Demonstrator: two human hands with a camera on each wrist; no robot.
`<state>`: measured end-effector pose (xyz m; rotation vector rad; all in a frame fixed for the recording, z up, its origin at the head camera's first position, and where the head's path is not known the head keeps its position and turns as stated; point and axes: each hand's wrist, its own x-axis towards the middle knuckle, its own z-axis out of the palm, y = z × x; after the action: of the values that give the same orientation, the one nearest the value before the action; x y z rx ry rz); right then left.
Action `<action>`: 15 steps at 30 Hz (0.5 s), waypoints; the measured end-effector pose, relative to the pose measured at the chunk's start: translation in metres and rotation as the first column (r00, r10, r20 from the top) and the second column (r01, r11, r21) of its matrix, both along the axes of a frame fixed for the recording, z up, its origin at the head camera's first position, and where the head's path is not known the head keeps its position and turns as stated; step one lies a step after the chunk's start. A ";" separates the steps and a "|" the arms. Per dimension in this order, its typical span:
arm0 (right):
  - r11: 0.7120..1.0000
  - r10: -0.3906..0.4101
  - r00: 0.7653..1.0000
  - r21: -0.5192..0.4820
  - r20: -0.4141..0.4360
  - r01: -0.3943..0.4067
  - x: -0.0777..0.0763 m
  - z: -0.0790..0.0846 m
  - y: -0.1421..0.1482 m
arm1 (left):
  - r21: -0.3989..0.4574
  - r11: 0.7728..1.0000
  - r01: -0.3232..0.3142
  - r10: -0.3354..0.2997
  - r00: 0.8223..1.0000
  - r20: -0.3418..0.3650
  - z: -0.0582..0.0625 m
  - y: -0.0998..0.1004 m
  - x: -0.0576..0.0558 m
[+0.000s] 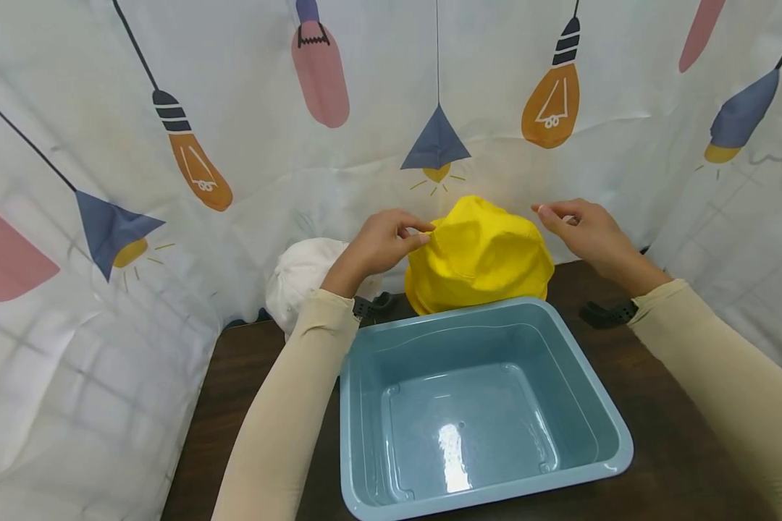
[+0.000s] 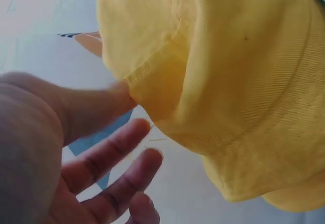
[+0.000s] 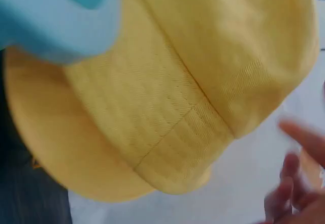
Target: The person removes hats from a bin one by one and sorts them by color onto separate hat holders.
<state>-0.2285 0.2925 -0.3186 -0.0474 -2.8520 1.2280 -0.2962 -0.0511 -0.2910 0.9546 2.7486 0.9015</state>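
A yellow bucket hat point(image 1: 478, 253) sits crown up behind a light blue plastic basin point(image 1: 459, 420), against the curtain. My left hand point(image 1: 387, 242) is at the left side of its crown. In the left wrist view, the thumb point(image 2: 96, 107) meets the hat's edge, while the other fingers point(image 2: 122, 142) are spread apart from the cloth. To the right of the hat, my right hand point(image 1: 586, 231) hovers with loosely bent fingers and holds nothing. The right wrist view has those fingers blurred, a gap away from the hat point(image 3: 167, 82).
A white cap point(image 1: 303, 278) lies to the left of the yellow hat, partly behind my left forearm. The basin stands on a dark wooden table point(image 1: 247, 391), between my forearms. A white curtain point(image 1: 378, 145) printed with lamps and bulbs hangs around the back and sides.
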 end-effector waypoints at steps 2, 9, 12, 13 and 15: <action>0.997 0.047 0.995 0.059 -0.091 -0.042 0.008 -0.001 0.000 | 0.014 0.999 0.030 -0.030 0.999 -0.023 0.001 -0.001 0.003; 0.995 0.080 0.922 0.087 -0.380 -0.051 0.012 -0.015 -0.003 | 0.041 0.999 -0.013 0.018 0.989 -0.148 -0.009 0.008 0.005; 0.998 0.066 0.889 0.038 -0.454 -0.055 0.009 -0.021 -0.006 | 0.059 0.998 -0.038 0.049 0.980 -0.191 -0.012 0.012 0.005; 0.998 0.062 0.883 0.027 -0.465 -0.056 0.008 -0.023 -0.007 | 0.064 0.997 -0.045 0.057 0.978 -0.201 -0.013 0.013 0.005; 0.998 0.055 0.880 0.017 -0.471 -0.054 0.006 -0.025 -0.008 | 0.066 0.996 -0.060 0.073 0.974 -0.213 -0.013 0.013 0.004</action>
<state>-0.2223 0.2848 -0.3440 0.2945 -2.4409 1.0626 -0.2919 -0.0382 -0.3045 1.0337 2.9658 0.9474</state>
